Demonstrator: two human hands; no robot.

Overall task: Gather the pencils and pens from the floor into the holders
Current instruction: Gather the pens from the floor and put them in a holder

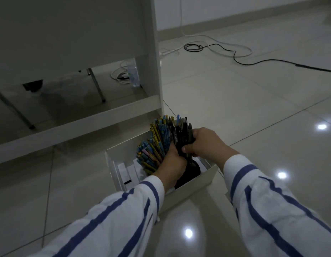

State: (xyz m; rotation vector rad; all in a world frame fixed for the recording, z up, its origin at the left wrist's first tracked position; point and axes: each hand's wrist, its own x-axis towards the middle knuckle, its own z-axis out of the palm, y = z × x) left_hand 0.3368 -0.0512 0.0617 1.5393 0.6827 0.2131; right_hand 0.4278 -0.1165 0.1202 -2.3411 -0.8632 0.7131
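Dim frame, cool grey cast. Light is overhead: three round lamp reflections glare on the glossy floor [235, 108], right side and bottom centre. Under the cabinet [68, 34] it's deep shadow, detail muddy. The pencils [157, 141] show readable colour; pens [181, 134] merge into one black mass. Wide-angle bend at the edges: tile joints and sleeves [114, 219] curve. Overall soft, compression smear on the sleeves. Far cable [234, 54] is legible.
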